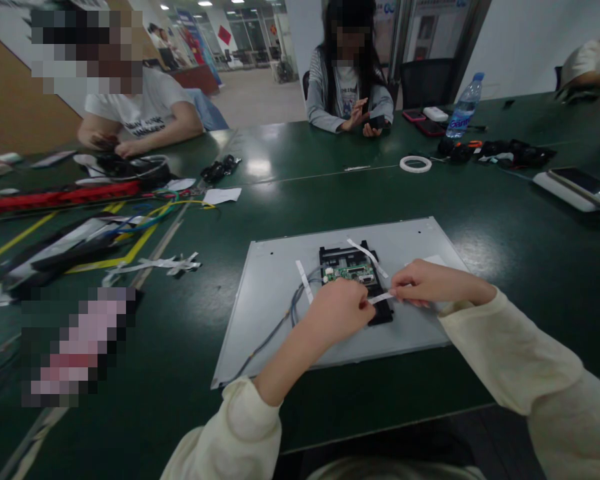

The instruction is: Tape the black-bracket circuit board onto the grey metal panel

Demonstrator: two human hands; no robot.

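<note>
One short white strip (pixel 381 297) is bridging the left hand (pixel 343 310) and the right hand (pixel 423 283), low over a black frame (pixel 381 315). Left hand: thumb and finger are pinching the strip's left end, other fingers curling in. Right hand: fingertips are closing on the other end, palm down. From where I'm standing I can't tell whether the strip is touching the frame. The frame is lying roughly mid-panel, carrying a green circuit board (pixel 353 272), which the left hand is partly hiding; the pale grey panel (pixel 260 293) underneath is resting flat on the dark green desk (pixel 190 360). A second strip (pixel 367 257) is slanting across the frame's far right part. A third strip (pixel 304 280) is lying left of the frame, near end reaching the cable. That grey cable (pixel 275 330) is leaving the board's left side, bending and running toward the panel's near left corner. Farther off, a white tape roll (pixel 415 170) is sitting beyond the panel, and a water bottle (pixel 464 110) is standing behind it to the right. A phone (pixel 585 185) is lying at far right. Across the desk, a person in a striped top (pixel 325 97) is holding something dark; at left, a person in a white T-shirt (pixel 150 110) is bending over black items, too blurred to sort out.
</note>
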